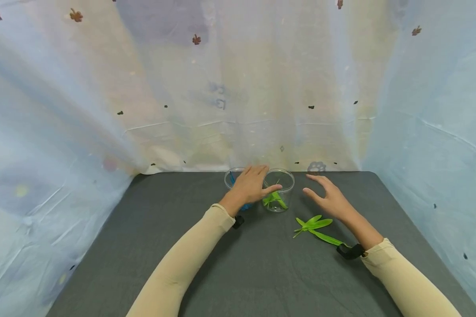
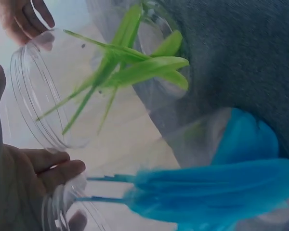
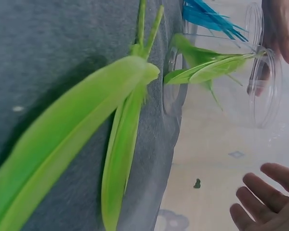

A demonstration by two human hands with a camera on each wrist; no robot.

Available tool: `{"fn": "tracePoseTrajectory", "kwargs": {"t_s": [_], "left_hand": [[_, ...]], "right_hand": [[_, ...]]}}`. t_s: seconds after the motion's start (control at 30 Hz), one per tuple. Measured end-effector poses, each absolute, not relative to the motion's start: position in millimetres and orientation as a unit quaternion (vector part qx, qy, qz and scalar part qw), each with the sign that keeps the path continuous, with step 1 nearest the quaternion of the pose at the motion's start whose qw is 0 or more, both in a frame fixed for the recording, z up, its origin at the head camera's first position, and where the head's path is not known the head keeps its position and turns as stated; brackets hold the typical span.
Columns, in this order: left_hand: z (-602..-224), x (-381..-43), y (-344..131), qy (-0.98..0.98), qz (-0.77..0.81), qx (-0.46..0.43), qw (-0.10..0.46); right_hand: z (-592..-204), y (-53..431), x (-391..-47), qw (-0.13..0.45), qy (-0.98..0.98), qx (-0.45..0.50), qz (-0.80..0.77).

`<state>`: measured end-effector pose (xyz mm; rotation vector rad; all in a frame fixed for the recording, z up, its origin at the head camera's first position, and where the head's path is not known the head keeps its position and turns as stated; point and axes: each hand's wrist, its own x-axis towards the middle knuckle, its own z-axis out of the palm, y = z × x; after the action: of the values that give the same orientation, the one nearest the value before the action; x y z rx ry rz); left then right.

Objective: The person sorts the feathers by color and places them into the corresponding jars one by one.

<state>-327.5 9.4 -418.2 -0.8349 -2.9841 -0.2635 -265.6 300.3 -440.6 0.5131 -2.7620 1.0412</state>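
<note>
Two clear plastic jars stand side by side at the back of the table. The left jar [image 1: 227,179] contains blue feathers [image 2: 216,183]; the right jar [image 1: 291,181] contains green feathers [image 2: 149,67]. My left hand [image 1: 251,185] lies over the jar tops, its thumb reaching toward the right jar and its fingertips right at the left jar's rim. To the right of the green-feather jar, my right hand [image 1: 331,200] hovers with spread fingers and holds nothing. Loose green feathers [image 3: 72,130] lie on the table below and in front of it.
A dark grey cloth covers the table [image 1: 262,273]. Close behind the jars hangs a pale patterned curtain [image 1: 254,132], which also encloses both sides. Black straps sit at both wrists, and the right strap [image 1: 351,251] overlaps the end of a loose feather in the head view.
</note>
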Motion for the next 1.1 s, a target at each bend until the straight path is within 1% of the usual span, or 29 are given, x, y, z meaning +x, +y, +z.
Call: {"fn": "tracePoseTrajectory", "kwargs": {"t_s": [0.17, 0.27, 0.57, 0.8, 1.1], "left_hand": [[-421, -328, 17, -0.962, -0.068, -0.263, 0.007], [-422, -329, 20, -0.965, -0.057, -0.256, 0.0], [-425, -331, 23, -0.968, -0.042, -0.248, 0.0], [-427, -331, 24, -0.967, -0.04, -0.25, 0.007], [-427, -329, 25, -0.968, -0.036, -0.249, 0.012]], "right_hand": [[-441, 306, -255, 0.078, -0.923, 0.194, 0.323], [-443, 307, -250, 0.07, -0.926, 0.214, 0.304], [-448, 309, -240, -0.013, -0.915, 0.286, 0.285], [-454, 299, -238, -0.073, -0.913, 0.294, 0.273], [-466, 288, -239, -0.098, -0.91, 0.319, 0.247]]}}
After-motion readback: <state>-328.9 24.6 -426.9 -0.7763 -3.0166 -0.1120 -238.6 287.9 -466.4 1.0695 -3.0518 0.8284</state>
